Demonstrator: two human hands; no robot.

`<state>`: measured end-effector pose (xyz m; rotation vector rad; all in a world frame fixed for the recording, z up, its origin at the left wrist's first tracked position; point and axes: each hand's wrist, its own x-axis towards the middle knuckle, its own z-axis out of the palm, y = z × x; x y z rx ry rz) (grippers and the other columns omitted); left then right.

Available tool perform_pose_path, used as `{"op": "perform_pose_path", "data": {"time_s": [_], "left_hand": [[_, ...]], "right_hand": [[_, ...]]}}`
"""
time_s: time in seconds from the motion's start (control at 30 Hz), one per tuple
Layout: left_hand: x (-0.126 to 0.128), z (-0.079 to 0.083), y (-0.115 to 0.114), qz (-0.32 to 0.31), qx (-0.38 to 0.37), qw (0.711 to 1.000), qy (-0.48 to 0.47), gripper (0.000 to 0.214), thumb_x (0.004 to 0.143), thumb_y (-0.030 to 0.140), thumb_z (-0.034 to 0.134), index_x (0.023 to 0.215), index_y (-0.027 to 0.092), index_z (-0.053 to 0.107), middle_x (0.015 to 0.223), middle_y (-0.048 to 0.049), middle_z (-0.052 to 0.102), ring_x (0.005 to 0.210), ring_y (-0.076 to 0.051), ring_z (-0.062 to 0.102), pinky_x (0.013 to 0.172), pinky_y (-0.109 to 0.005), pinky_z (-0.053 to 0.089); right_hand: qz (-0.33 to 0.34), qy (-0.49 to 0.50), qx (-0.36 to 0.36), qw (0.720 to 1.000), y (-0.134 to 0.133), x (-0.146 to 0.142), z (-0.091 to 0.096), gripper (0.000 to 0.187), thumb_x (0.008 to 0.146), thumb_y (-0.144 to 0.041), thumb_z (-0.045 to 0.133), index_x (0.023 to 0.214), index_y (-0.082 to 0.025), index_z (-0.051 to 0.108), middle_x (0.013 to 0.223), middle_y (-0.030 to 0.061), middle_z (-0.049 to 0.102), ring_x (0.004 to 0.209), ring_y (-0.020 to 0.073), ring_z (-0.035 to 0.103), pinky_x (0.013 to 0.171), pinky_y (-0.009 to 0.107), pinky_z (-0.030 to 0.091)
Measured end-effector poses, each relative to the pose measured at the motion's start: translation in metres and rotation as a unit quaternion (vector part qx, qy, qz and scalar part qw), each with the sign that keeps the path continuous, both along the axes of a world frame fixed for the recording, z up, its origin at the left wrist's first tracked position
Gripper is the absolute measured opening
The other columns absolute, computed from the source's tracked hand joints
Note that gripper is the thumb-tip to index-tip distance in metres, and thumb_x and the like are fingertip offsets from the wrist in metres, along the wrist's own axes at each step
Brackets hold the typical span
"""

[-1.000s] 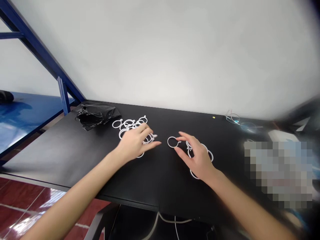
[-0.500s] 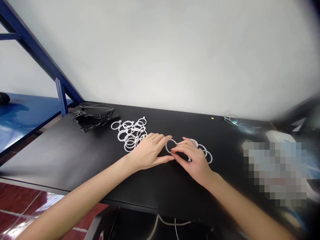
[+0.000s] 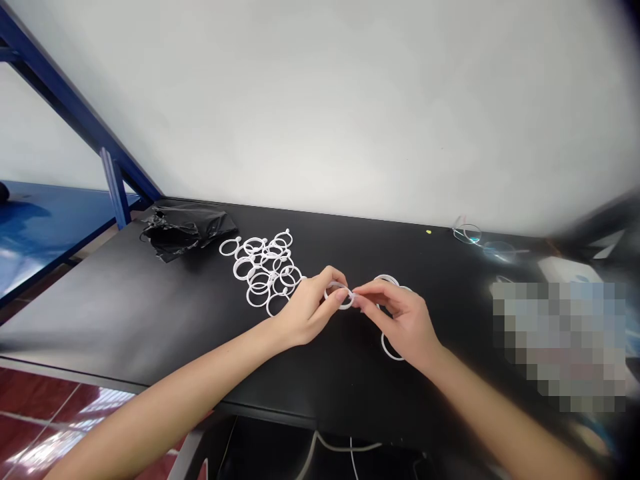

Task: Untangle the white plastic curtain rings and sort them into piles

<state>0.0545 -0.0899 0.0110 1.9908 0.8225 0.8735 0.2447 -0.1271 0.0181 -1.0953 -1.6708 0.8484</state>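
A white ring [image 3: 345, 306] is held between my two hands, over the middle of the black table. My left hand [image 3: 314, 305] pinches its left side between thumb and fingers. At the ring's right end, the thumb and fingertips of my right hand [image 3: 397, 313] close on its small tab, which is mostly hidden. Left of my left hand lies a loose pile of similar white rings [image 3: 259, 288], each with a small knob. A few more white rings [image 3: 391, 354] lie under and beside my right hand, partly covered by it.
A crumpled black plastic bag [image 3: 187, 230] lies at the table's back left. Eyeglasses [image 3: 470, 233] rest at the back right, near a yellow speck [image 3: 429, 232]. A white box [image 3: 570, 270] and a blurred-out item [image 3: 560, 347] sit on the right. Blue metal framing [image 3: 75, 100] stands at left.
The ring between my hands has been lifted and tilted, and my left hand now grips it. My right hand has shifted slightly right, and the rings beneath it lie differently.
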Motion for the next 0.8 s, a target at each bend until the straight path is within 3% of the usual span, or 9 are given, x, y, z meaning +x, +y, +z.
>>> {"op": "perform_pose_path", "data": {"time_s": [0.17,0.27,0.33,0.43,0.53,0.7,0.8], "left_hand": [[0.007,0.005,-0.007,-0.032,0.049,0.998,0.004,0.029,0.099,0.038,0.038,0.091,0.017,0.057,0.074,-0.0006,0.057,0.064,-0.012,0.05,0.067,-0.027,0.041],[0.009,0.005,-0.01,-0.019,0.054,0.998,-0.002,0.032,0.099,0.038,0.038,0.084,0.016,0.056,0.068,0.0002,0.051,0.06,-0.012,0.047,0.061,-0.026,0.039],[0.009,0.003,-0.011,-0.002,0.069,0.998,0.003,0.031,0.098,0.041,0.04,0.09,0.015,0.056,0.071,-0.0003,0.052,0.062,-0.012,0.048,0.061,-0.025,0.039],[0.007,0.0,-0.009,0.001,0.128,0.992,0.022,0.038,0.097,0.049,0.038,0.096,0.015,0.054,0.073,-0.0011,0.052,0.062,-0.013,0.048,0.059,-0.026,0.04],[0.007,-0.003,-0.007,-0.017,0.194,0.98,0.043,0.047,0.1,0.049,0.023,0.085,0.016,0.053,0.069,-0.001,0.051,0.056,-0.012,0.046,0.054,-0.025,0.037],[-0.003,0.006,0.001,-0.028,0.305,0.947,0.099,0.055,0.102,0.048,0.014,0.081,0.016,0.054,0.066,-0.0015,0.053,0.052,-0.012,0.046,0.049,-0.024,0.035],[-0.028,0.016,0.018,0.032,0.34,0.923,0.178,0.047,0.102,0.044,0.023,0.086,0.014,0.057,0.071,-0.0034,0.058,0.058,-0.013,0.051,0.054,-0.025,0.04]], "right_hand": [[-0.035,0.066,0.033,0.997,-0.004,-0.005,-0.004,0.005,0.085,-0.026,0.069,0.089,-0.024,0.072,0.079,0.0011,0.07,0.071,0.0167,0.068,0.067,0.03,0.06],[-0.026,0.074,0.013,0.997,-0.009,-0.011,-0.004,0.002,0.086,-0.025,0.069,0.086,-0.024,0.071,0.077,0.0004,0.07,0.068,0.0154,0.068,0.063,0.028,0.06],[-0.018,0.077,0.018,0.997,-0.011,-0.013,-0.003,0.003,0.086,-0.022,0.068,0.086,-0.024,0.069,0.077,0.0005,0.069,0.069,0.0155,0.067,0.063,0.028,0.059],[-0.033,0.075,0.098,0.992,-0.015,-0.016,-0.005,0.011,0.085,-0.013,0.067,0.088,-0.024,0.068,0.079,0.0018,0.069,0.072,0.0168,0.066,0.064,0.031,0.057],[-0.031,0.069,0.153,0.985,-0.02,-0.018,-0.007,0.018,0.083,-0.006,0.066,0.088,-0.023,0.068,0.079,0.0022,0.07,0.071,0.017,0.066,0.063,0.031,0.055],[-0.006,0.084,0.092,0.992,-0.022,-0.018,-0.004,0.018,0.084,-0.009,0.067,0.093,-0.025,0.07,0.083,0.0011,0.072,0.075,0.0162,0.068,0.069,0.03,0.057],[0.005,0.095,0.014,0.995,-0.016,-0.012,0.0,0.025,0.089,-0.022,0.064,0.114,-0.026,0.066,0.095,0.003,0.074,0.082,0.0174,0.07,0.079,0.034,0.059]]}}
